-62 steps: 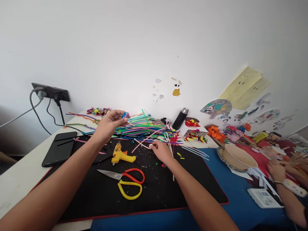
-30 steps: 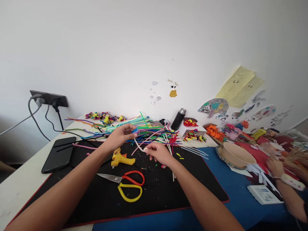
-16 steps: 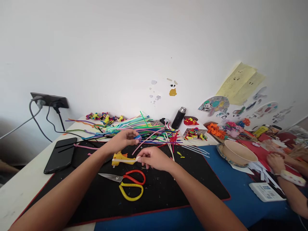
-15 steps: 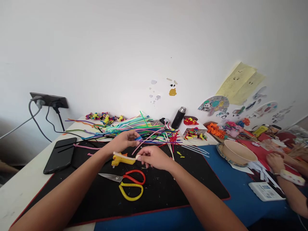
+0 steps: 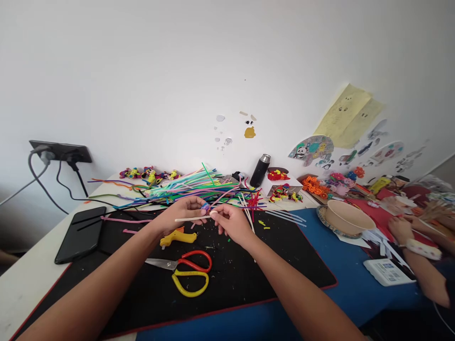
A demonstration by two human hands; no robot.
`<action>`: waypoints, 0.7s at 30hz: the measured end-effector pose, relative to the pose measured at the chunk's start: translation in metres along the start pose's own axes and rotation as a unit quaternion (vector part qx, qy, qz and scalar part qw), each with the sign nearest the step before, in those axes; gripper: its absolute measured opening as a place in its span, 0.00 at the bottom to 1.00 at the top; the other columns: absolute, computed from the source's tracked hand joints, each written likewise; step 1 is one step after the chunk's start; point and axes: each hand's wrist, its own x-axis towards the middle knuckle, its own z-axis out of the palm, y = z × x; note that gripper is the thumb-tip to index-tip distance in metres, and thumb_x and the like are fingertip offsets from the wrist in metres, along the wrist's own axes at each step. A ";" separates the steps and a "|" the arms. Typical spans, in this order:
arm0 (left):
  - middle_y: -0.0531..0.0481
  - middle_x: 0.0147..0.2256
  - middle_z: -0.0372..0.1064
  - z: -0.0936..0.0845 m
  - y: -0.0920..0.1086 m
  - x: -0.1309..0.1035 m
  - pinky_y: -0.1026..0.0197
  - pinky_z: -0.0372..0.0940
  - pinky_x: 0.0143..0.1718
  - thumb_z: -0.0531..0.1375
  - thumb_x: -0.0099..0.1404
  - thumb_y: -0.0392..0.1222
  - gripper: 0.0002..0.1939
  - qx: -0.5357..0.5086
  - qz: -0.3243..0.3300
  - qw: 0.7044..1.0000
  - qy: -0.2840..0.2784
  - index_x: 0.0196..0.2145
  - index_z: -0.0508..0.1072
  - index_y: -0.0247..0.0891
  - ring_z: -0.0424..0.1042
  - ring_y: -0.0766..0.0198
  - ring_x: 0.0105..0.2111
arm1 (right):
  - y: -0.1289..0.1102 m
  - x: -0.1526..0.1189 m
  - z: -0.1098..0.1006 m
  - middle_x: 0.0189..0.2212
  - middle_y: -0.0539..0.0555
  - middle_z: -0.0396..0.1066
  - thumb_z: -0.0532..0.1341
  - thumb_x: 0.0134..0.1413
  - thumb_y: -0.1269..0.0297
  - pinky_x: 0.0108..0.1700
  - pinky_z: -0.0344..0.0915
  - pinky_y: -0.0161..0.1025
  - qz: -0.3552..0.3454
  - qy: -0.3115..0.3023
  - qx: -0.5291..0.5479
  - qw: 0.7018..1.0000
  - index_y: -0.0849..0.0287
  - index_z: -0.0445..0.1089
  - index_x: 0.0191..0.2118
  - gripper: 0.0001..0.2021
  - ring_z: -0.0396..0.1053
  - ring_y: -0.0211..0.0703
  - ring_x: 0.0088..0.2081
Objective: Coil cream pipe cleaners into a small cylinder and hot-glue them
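My left hand (image 5: pixel 183 215) pinches a small blue and purple fuzzy piece (image 5: pixel 205 207) with a pink pipe cleaner (image 5: pixel 222 195) seeming to stick out of it. Close beside it, my right hand (image 5: pixel 232 223) grips one end of a cream pipe cleaner (image 5: pixel 188 219), whose free length points left beneath my left fingers. The fingertips of both hands nearly meet, so the exact contact is hidden. Below them on the black mat (image 5: pixel 249 284) lies a yellow glue gun (image 5: pixel 181 236). Nearer to me are scissors (image 5: pixel 192 273) with red and yellow handles.
A pile of coloured pipe cleaners (image 5: pixel 192 184) lies behind my hands. A phone (image 5: pixel 81 234) is at left, a black flask (image 5: pixel 260 170) at the back. Rightward are a beige bowl (image 5: pixel 350 218), clear glue sticks (image 5: pixel 286 217) and another person's hand (image 5: pixel 401 229).
My right hand has moved up toward my left hand, bringing the cream pipe cleaner from over the glue gun to beside the blue and purple piece. The view has shifted slightly.
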 end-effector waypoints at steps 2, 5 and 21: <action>0.50 0.35 0.78 0.001 0.000 0.000 0.60 0.71 0.36 0.76 0.57 0.53 0.22 -0.006 -0.007 1.000 -0.001 0.41 0.74 0.39 0.79 0.60 0.36 | -0.002 -0.002 0.002 0.26 0.47 0.70 0.66 0.60 0.54 0.16 0.55 0.29 -0.013 0.008 -0.003 1.000 0.57 0.75 0.41 0.11 0.66 0.34 0.18; 0.50 0.35 0.78 0.002 0.001 -0.001 0.61 0.71 0.37 0.76 0.58 0.52 0.22 -0.009 -0.004 1.000 -0.007 0.41 0.75 0.38 0.79 0.60 0.37 | 0.000 -0.002 0.004 0.26 0.47 0.70 0.65 0.61 0.57 0.17 0.56 0.29 -0.026 0.015 -0.013 0.999 0.56 0.75 0.40 0.09 0.67 0.34 0.19; 0.53 0.31 0.77 0.007 0.002 0.001 0.60 0.67 0.33 0.70 0.51 0.41 0.20 0.066 0.022 0.997 0.034 0.42 0.72 0.40 0.77 0.58 0.33 | 0.005 -0.005 0.002 0.28 0.48 0.71 0.65 0.63 0.52 0.19 0.56 0.30 -0.028 0.011 -0.035 0.999 0.55 0.75 0.42 0.12 0.67 0.35 0.20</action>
